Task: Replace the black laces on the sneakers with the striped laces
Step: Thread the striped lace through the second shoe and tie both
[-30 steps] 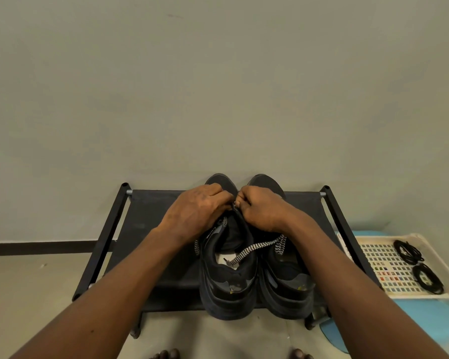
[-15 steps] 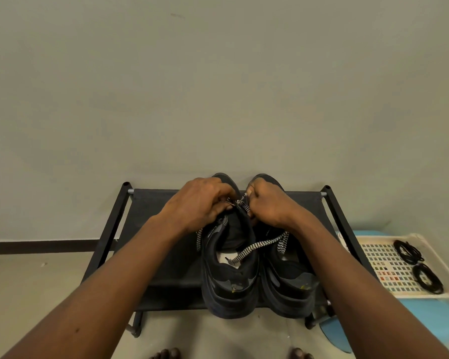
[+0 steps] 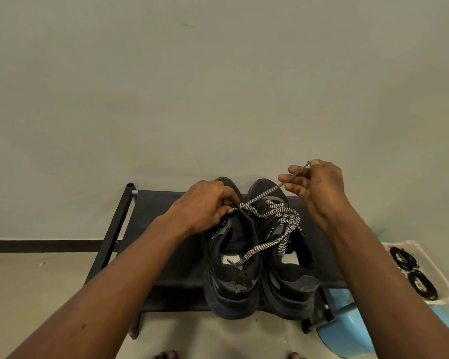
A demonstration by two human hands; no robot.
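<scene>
Rising from the left sneaker (image 3: 231,286) set mid-bench (image 3: 166,255), the striped lace (image 3: 259,248) is pinched there by the left hand (image 3: 202,206) and, near its tip, by fingers (image 3: 287,177) of the raised right hand (image 3: 319,185).

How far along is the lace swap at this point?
Done: two black laces lie coiled in the tray. In hand: the left hand pinches a striped lace at the left sneaker while the right hand holds its end up, taut. Left: striped lace lies loose over the right sneaker and an end lies inside the left one; no bow shows.
</scene>
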